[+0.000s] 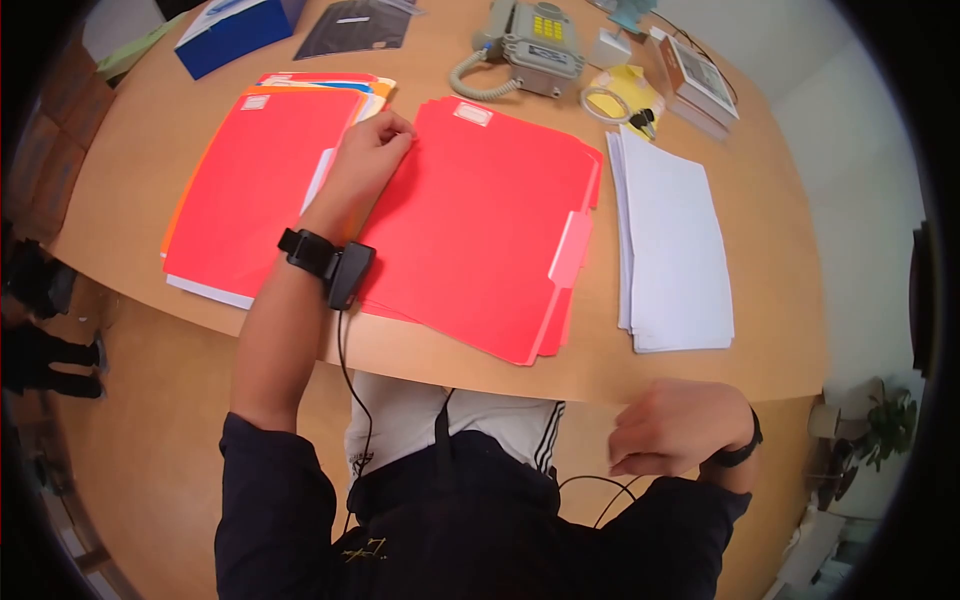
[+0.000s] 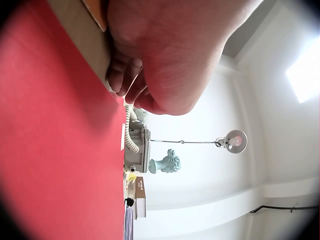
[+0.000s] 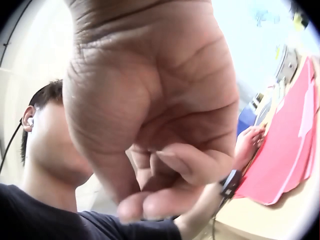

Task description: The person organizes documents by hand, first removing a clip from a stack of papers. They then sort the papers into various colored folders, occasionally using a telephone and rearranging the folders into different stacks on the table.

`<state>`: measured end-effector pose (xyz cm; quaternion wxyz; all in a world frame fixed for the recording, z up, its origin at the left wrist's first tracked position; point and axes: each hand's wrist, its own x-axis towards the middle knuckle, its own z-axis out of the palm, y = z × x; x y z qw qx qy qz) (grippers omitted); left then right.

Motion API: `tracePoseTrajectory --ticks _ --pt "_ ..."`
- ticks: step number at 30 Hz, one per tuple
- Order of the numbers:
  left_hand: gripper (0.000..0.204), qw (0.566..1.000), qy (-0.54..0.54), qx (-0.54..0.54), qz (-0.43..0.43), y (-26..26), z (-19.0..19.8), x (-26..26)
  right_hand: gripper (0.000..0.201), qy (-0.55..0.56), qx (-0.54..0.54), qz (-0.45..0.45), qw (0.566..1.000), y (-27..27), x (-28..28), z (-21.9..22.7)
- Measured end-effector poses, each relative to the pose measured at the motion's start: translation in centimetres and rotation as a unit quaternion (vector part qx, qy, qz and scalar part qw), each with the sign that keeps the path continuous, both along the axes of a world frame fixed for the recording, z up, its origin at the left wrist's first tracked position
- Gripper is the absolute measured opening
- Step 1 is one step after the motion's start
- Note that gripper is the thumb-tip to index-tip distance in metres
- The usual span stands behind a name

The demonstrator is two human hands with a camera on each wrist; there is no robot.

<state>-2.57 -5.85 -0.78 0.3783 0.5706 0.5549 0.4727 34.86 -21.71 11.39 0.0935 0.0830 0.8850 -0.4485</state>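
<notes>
My left hand is at the upper left edge of the right-hand stack of red folders, its curled fingers pinching the edge of a red folder. Just left of that forearm lies a second pile, topped by a red folder with orange folders and white paper showing beneath. Over my lap, beyond the table's near edge, hangs my right hand. Its fingers curl loosely, with nothing held in them.
White paper is stacked right of the folders. Behind stand a grey telephone, a yellow item with a tape roll, books and a blue box. A dark folder lies at the back.
</notes>
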Motion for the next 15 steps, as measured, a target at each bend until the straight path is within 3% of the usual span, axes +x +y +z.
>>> tracePoseTrajectory --ticks 1,2,4,5,8,12,15 --pt "0.015 0.999 0.030 0.012 -0.002 0.2 -0.1 -0.2 0.019 -0.128 0.027 -0.009 0.991 -0.5 1.7 0.3" --pt "0.015 1.000 0.025 0.009 -0.009 0.5 -0.4 -0.3 0.019 -0.133 0.023 -0.015 0.991 -1.1 3.3 0.6" --pt "0.015 1.000 0.022 0.004 -0.014 0.9 -0.9 -0.6 0.015 -0.246 0.034 -0.092 0.964 -2.3 5.6 1.1" --pt "0.015 1.000 0.020 0.003 -0.017 1.0 -1.1 -0.6 0.015 -0.248 0.032 -0.095 0.963 -3.1 6.2 1.0" --pt "0.014 0.999 0.033 0.011 -0.016 1.1 -1.2 -0.8 0.009 -0.162 0.163 -0.327 0.917 -5.7 7.3 -0.2" --pt "0.013 0.999 0.037 0.006 -0.011 0.8 -0.7 -0.5 0.011 -0.201 0.151 -0.273 0.929 -4.7 7.6 1.1" --pt "0.013 0.999 0.045 0.005 -0.012 0.6 -0.5 -0.6 0.007 -0.161 0.120 -0.277 0.940 -4.2 6.2 1.7"
